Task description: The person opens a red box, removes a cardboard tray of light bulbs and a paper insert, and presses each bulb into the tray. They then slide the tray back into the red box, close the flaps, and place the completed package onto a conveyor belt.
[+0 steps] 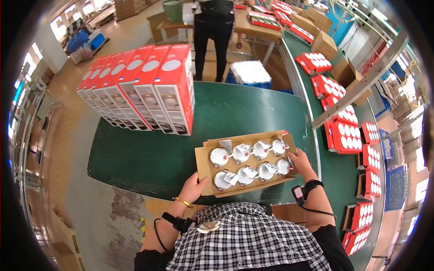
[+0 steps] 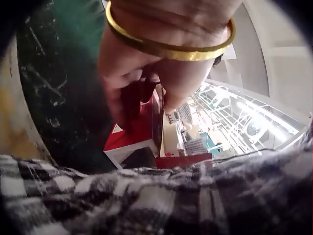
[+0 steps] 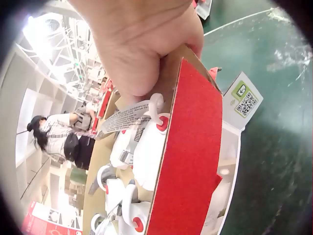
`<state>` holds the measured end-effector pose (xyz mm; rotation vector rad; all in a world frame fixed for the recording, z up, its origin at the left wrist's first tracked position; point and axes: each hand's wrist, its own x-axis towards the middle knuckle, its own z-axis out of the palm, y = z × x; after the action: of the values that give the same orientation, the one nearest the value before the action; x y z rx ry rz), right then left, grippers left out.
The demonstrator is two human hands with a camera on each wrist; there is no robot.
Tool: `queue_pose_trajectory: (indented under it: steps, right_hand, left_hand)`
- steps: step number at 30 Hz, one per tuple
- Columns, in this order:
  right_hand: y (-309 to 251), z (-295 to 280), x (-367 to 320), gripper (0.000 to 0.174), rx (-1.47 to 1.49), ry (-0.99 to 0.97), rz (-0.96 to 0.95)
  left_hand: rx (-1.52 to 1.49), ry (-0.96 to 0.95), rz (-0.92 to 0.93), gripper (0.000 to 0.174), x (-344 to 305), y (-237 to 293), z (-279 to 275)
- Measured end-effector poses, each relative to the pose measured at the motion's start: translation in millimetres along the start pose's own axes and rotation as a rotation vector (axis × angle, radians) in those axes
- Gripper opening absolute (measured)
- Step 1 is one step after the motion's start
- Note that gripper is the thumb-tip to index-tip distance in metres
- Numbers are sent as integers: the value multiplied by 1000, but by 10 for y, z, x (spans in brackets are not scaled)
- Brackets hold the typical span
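A: Fingers first. What do I have at the left?

B: My left hand point(image 1: 194, 187) grasps the left end of a shallow open cardboard box point(image 1: 204, 168), brown inside and red outside. Fingers are bent round its edge.

A: Right side?

B: My right hand point(image 1: 302, 163) grasps the opposite end near a corner: thumb inside the wall, fingers outside it.

A: Contents, please.

B: Eight white, round, cup-like pieces point(image 1: 219, 157), two rows of four. Right wrist view: white curved loops with red parts, and a silvery printed strip point(image 3: 126, 118) by the thumb. A white card flap with a green-framed QR code point(image 3: 246, 104) juts out past the red wall.

A: Location of the box?

B: Over the near part of the green table point(image 1: 248, 110), in front of the checked fabric point(image 1: 239, 235). I cannot tell whether its underside touches the surface.

A: Farther out?

B: Tall red-and-white printed cartons point(image 1: 172, 67) stand upright in a row, far left on the table. Red trays of white discs point(image 1: 348, 137) line the green surface at right. Beyond the table, a person in black trousers point(image 1: 214, 31) stands near a blue container with a white top point(image 1: 251, 73).
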<state>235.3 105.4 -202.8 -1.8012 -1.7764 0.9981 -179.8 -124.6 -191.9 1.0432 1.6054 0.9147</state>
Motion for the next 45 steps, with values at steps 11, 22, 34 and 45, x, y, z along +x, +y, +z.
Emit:
queue_pose_trajectory:
  steps: [11,22,34,45]
  right_hand:
    - [-751,-632,-562,22,48,181,-40]
    - [-1519,715,-646,47,-390,-283,-990]
    - [-1454,850,-718,36,-435,-146,-1013]
    - [-1484,834,-724,33,-404,-152,-1001]
  left_hand:
    - [487,263,761,34,208,1145,333]
    - [364,108,557,16,766,775,294]
    - [451,150,660,12,883,660,339]
    - [444,158,679,12,883,631,342]
